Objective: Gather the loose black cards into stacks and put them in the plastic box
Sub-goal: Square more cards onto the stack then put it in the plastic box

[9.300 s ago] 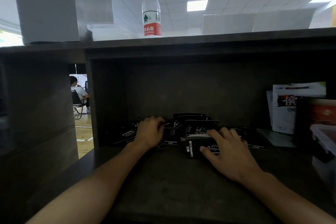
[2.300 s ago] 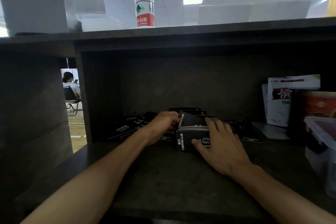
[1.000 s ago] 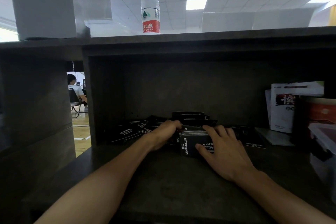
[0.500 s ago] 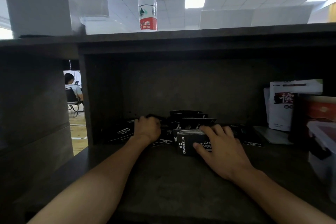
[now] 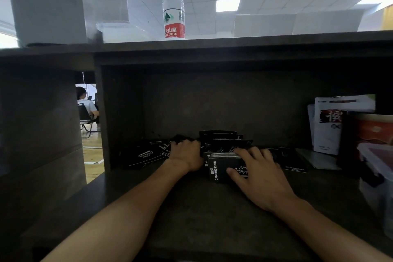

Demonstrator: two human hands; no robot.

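The right hand (image 5: 262, 176) grips the gathered stack of black cards (image 5: 221, 168) mid-shelf, thumb on its front. The left hand (image 5: 186, 155), fingers curled, reaches into the loose cards (image 5: 146, 155) lying leftward, toward the shelf's back-left corner; it is nearer. The plastic box (image 5: 376, 168) sits at the right edge.

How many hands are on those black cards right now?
2. The left hand rests on the loose cards at the left; the right hand grips the upright stack at the middle. Others may lie hidden beneath.
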